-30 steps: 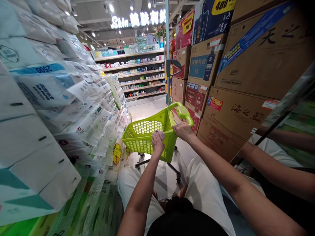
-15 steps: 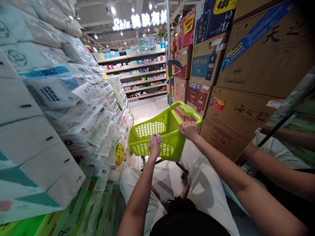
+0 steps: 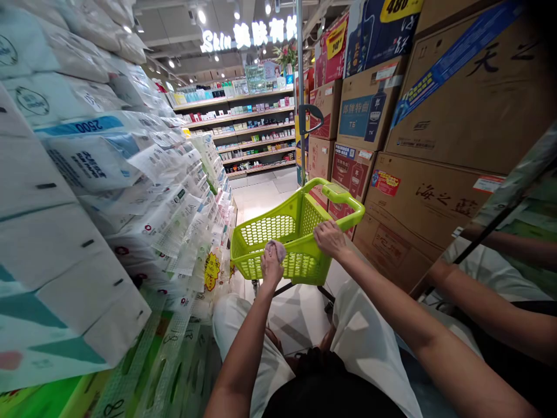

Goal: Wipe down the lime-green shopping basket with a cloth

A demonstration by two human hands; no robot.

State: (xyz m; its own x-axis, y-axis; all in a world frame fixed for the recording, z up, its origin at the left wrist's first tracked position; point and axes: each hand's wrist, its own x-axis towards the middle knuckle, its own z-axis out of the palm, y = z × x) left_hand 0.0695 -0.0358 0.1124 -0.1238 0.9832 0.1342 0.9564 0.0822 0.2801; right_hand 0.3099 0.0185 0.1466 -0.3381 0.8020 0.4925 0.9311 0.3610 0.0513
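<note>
A lime-green wheeled shopping basket [image 3: 270,226] stands on the aisle floor in front of me, its handle [image 3: 343,198] raised on the right side. My left hand [image 3: 270,266] is closed around a small pale cloth [image 3: 277,249] and presses it against the basket's near rim. My right hand [image 3: 329,238] grips the basket's rim at the near right corner, just below the handle. White trouser legs show under my arms.
Stacked packs of tissue paper [image 3: 87,174] wall the left side. Cardboard cartons [image 3: 418,145] are piled high on the right, with a mirrored panel [image 3: 513,232] reflecting an arm. Shelves of small products [image 3: 248,133] stand at the aisle's far end.
The basket has swung to the right and a little nearer the cartons. Both hands stayed on its rim and moved with it; the left still holds the cloth.
</note>
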